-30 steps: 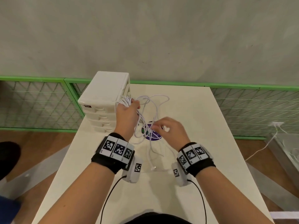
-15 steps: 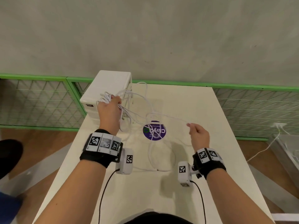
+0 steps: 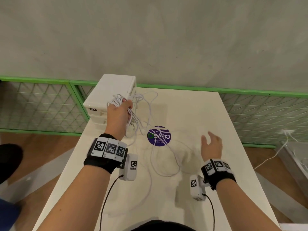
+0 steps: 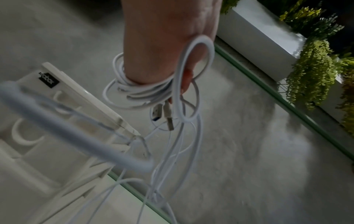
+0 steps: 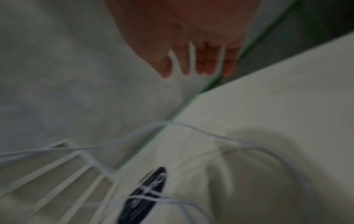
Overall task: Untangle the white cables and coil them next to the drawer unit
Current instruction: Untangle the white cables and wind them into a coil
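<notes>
My left hand (image 3: pixel 120 108) grips a bundle of white cables (image 3: pixel 117 99) held up in front of the white drawer unit (image 3: pixel 110 93) at the table's back left. In the left wrist view the cables (image 4: pixel 134 89) are looped round my left hand (image 4: pixel 164 50), and USB plugs (image 4: pixel 168 116) dangle below it. Loose strands (image 3: pixel 160 157) trail from the bundle down across the table and over a purple sticker (image 3: pixel 159 135). My right hand (image 3: pixel 211 144) hovers to the right of the sticker with fingers spread and nothing in it; the right wrist view shows its fingers (image 5: pixel 201 63) straight.
The cream table (image 3: pixel 208 114) ends at a green-framed wire fence (image 3: pixel 266 110) along the back and sides. A grey wall rises behind. Another white cable (image 3: pixel 273 155) runs over the floor at the right. Planters with green plants (image 4: pixel 314 68) show in the left wrist view.
My right hand has let go of the strand it was pulling rightward and now hangs open. The freed strand has dropped onto the table. The left hand stayed by the drawer unit with the bundle.
</notes>
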